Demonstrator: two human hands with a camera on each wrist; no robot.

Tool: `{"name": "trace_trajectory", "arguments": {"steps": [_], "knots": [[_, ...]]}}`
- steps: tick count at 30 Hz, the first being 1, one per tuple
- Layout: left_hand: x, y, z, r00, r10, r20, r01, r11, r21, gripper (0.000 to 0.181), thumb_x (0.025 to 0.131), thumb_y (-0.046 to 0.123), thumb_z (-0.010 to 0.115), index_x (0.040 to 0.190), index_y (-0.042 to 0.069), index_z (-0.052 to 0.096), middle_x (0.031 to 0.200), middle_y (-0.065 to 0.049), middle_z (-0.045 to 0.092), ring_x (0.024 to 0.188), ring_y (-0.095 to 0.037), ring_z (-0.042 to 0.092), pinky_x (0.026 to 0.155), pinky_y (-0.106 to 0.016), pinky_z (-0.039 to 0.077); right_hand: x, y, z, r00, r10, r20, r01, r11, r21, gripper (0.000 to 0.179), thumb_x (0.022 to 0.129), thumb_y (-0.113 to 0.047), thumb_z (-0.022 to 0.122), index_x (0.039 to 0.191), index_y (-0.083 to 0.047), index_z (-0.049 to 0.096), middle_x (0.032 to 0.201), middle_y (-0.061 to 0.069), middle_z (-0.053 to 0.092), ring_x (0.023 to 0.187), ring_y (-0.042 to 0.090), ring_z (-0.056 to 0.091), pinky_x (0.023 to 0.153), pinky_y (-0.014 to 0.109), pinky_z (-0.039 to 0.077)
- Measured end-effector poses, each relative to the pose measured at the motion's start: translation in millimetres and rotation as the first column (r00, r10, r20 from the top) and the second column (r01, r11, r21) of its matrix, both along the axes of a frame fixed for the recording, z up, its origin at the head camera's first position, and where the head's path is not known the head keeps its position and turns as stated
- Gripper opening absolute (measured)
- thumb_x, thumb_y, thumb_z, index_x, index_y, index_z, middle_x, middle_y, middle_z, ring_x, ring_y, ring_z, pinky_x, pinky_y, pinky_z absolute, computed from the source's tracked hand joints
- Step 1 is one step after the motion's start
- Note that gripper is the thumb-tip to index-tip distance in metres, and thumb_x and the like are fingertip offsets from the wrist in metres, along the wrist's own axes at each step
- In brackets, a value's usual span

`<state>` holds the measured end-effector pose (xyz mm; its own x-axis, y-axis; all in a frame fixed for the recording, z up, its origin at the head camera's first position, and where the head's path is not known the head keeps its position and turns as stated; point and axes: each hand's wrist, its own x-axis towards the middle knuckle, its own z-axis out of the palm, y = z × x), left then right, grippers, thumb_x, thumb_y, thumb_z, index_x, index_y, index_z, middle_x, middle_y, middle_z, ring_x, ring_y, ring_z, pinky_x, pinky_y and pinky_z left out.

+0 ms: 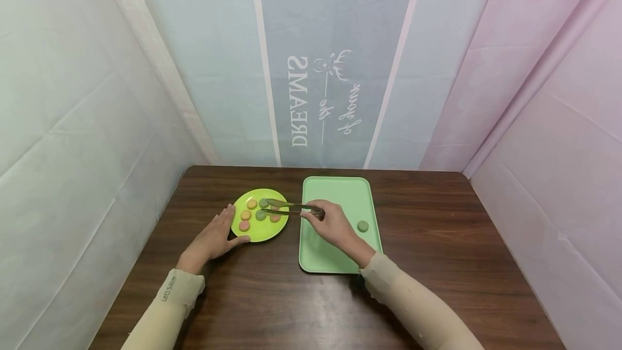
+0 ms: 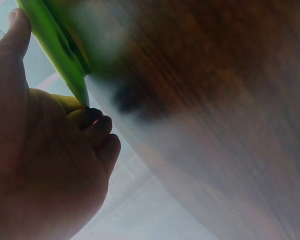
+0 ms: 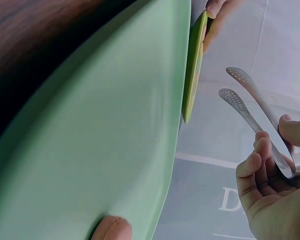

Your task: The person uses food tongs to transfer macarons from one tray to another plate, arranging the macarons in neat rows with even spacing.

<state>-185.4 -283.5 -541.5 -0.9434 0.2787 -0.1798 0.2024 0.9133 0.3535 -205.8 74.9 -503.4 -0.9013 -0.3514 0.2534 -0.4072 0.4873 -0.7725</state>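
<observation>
My right hand [image 1: 330, 223] grips metal tongs [image 3: 246, 116] over the green tray. The tongs' perforated tips stand apart, with nothing between them in the right wrist view. From the head they overlap the lime plate [image 1: 262, 235], close to a green macaron [image 1: 261, 215]. Yellow macarons [image 1: 245, 215] and pink macarons [image 1: 244, 226] also lie on that plate, some partly covered by the tongs. Against the plate's left rim rests my left hand [image 1: 214, 236], fingers extended and thumb spread along the near edge. In the left wrist view, its fingertips [image 2: 104, 131] are right at the rim.
A light green tray [image 1: 335, 188] lies right of the plate, bearing one green macaron [image 1: 363, 226] near its right side. Both stand on a dark wooden table [image 1: 427, 220]. Printed cloth [image 1: 320, 15] hangs behind the table, and pale cloth walls flank it.
</observation>
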Motion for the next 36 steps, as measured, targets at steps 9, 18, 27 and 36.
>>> {"name": "trace_trajectory", "arguments": {"steps": [9,18,27,36], "knots": [[0.8,1.0,-2.4,1.000,0.004,-0.002,-0.004,1.000,0.006,0.115,0.101,0.066,0.065,0.167,-0.011,0.011,0.175,-0.032,0.011,0.162,-0.047,0.017,0.133,-0.061,0.018,1.4,13,-3.0,1.000,-0.021,-0.012,0.021,1.000,0.009,0.036,0.102,-0.028,0.079,0.127,-0.003,0.077,0.096,-0.002,0.075,0.079,0.007,0.069,0.069,0.030,0.061],[2.2,1.2,-5.8,1.000,0.006,-0.011,-0.006,1.000,0.009,0.115,0.101,0.066,0.064,0.168,-0.011,0.011,0.175,-0.032,0.012,0.162,-0.047,0.016,0.133,-0.060,0.018,3.6,33,-6.1,0.998,-0.056,-0.025,0.057,0.998,0.013,0.031,0.100,-0.027,0.081,0.124,-0.008,0.079,0.093,-0.003,0.074,0.077,0.008,0.067,0.069,0.030,0.060],[3.0,1.7,-6.2,1.000,0.004,-0.029,-0.004,1.000,0.008,0.114,0.101,0.065,0.065,0.167,-0.011,0.012,0.174,-0.033,0.013,0.162,-0.047,0.018,0.133,-0.061,0.018,2.0,51,-8.5,0.996,-0.077,-0.051,0.079,0.996,0.033,0.031,0.100,-0.027,0.081,0.124,-0.008,0.079,0.093,-0.003,0.074,0.075,0.008,0.065,0.068,0.031,0.059],[3.8,1.2,-9.2,0.999,0.008,-0.034,-0.008,1.000,0.013,0.114,0.101,0.066,0.064,0.168,-0.011,0.012,0.175,-0.032,0.012,0.162,-0.047,0.017,0.134,-0.060,0.017,2.6,68,-9.6,0.993,-0.107,-0.057,0.110,0.993,0.043,0.033,0.100,-0.031,0.080,0.126,-0.010,0.079,0.093,-0.004,0.073,0.076,0.008,0.065,0.068,0.032,0.058]]}}
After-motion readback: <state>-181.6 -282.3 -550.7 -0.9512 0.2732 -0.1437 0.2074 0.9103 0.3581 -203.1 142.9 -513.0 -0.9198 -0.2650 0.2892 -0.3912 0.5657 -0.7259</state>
